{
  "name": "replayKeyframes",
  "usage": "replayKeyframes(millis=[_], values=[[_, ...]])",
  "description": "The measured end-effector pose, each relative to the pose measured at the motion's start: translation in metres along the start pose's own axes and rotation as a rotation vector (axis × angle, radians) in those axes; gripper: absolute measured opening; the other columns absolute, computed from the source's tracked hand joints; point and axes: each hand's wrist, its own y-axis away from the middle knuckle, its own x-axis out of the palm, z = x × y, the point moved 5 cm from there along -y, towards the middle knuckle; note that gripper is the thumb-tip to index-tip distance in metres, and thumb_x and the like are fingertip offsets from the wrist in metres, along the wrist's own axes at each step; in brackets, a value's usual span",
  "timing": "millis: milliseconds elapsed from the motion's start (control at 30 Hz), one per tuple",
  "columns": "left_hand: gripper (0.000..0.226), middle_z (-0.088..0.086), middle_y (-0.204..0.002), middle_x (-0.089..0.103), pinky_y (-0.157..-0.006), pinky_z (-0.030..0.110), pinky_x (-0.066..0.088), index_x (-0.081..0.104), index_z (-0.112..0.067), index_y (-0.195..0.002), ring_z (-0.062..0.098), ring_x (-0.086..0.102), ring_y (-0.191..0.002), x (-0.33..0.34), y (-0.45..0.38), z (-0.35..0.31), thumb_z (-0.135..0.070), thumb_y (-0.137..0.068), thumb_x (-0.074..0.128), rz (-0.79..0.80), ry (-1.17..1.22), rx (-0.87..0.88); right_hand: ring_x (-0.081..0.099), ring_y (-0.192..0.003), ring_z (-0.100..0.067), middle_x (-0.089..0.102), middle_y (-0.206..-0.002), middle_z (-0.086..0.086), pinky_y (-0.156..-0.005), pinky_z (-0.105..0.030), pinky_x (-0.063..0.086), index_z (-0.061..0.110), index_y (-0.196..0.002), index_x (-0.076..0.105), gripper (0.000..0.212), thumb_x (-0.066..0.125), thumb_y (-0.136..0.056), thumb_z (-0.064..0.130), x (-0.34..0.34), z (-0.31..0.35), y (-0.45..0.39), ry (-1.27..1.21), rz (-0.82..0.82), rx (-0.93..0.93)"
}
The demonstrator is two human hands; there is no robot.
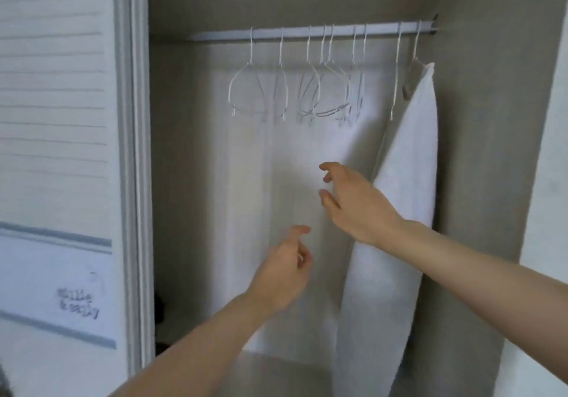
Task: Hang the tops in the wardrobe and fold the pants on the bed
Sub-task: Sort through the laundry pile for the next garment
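I face an open wardrobe with a metal rail across its top. Several empty white wire hangers hang from the rail. At the right end a long white garment hangs from a hanger and reaches far down. My right hand is raised in front of the wardrobe's pale back panel, just left of that garment, fingers loosely spread and holding nothing. My left hand is lower and to the left, fingers loosely curled, also empty. Neither hand touches a hanger.
A white sliding door with horizontal grooves and grey stripes covers the left side. The grey wardrobe side wall stands on the right. Something dark lies low in the wardrobe at the left.
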Motion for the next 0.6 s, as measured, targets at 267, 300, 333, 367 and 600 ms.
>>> replayKeyframes(millis=[267, 300, 333, 367, 600], values=[[0.033, -0.005, -0.081, 0.066, -0.078, 0.034, 0.050, 0.051, -0.022, -0.124, 0.016, 0.062, -0.079, -0.065, 0.169, 0.037, -0.012, -0.092, 0.053, -0.144, -0.366, -0.406, 0.049, -0.113, -0.018, 0.057, -0.119, 0.003, -0.091, -0.036, 0.044, 0.017, -0.138, 0.037, 0.042, 0.040, -0.098, 0.031, 0.088, 0.070, 0.093, -0.403, 0.171, -0.213], [0.032, -0.005, -0.080, 0.067, -0.077, 0.034, 0.051, 0.052, -0.023, -0.123, 0.014, 0.062, -0.078, -0.070, 0.194, 0.042, -0.013, -0.092, 0.053, -0.157, -0.378, -0.467, 0.049, -0.111, -0.017, 0.058, -0.116, 0.004, -0.089, -0.033, 0.043, 0.017, -0.138, 0.037, 0.042, 0.040, -0.098, 0.031, 0.098, 0.080, 0.108, -0.454, 0.207, -0.234], [0.031, -0.005, -0.080, 0.067, -0.075, 0.034, 0.052, 0.052, -0.025, -0.121, 0.013, 0.062, -0.076, -0.075, 0.226, 0.046, -0.013, -0.092, 0.053, -0.173, -0.386, -0.543, 0.049, -0.109, -0.015, 0.058, -0.112, 0.004, -0.087, -0.030, 0.042, 0.017, -0.138, 0.038, 0.042, 0.041, -0.098, 0.031, 0.109, 0.093, 0.128, -0.511, 0.257, -0.252], [0.030, -0.006, -0.080, 0.066, -0.072, 0.034, 0.053, 0.052, -0.027, -0.119, 0.012, 0.063, -0.074, -0.079, 0.255, 0.050, -0.013, -0.092, 0.052, -0.187, -0.392, -0.620, 0.050, -0.108, -0.015, 0.059, -0.109, 0.004, -0.087, -0.029, 0.042, 0.017, -0.137, 0.039, 0.041, 0.041, -0.098, 0.030, 0.120, 0.106, 0.147, -0.568, 0.302, -0.266], [0.023, -0.007, -0.096, 0.061, -0.079, 0.032, 0.050, 0.051, -0.034, -0.084, 0.016, 0.061, -0.090, -0.106, 0.441, 0.071, -0.012, -0.091, 0.048, -0.114, -0.558, -1.094, 0.058, -0.096, -0.018, 0.062, -0.100, 0.000, -0.079, -0.029, 0.045, 0.014, -0.131, 0.046, 0.036, 0.043, -0.100, 0.032, 0.188, 0.196, 0.273, -0.760, 0.741, -0.335]])
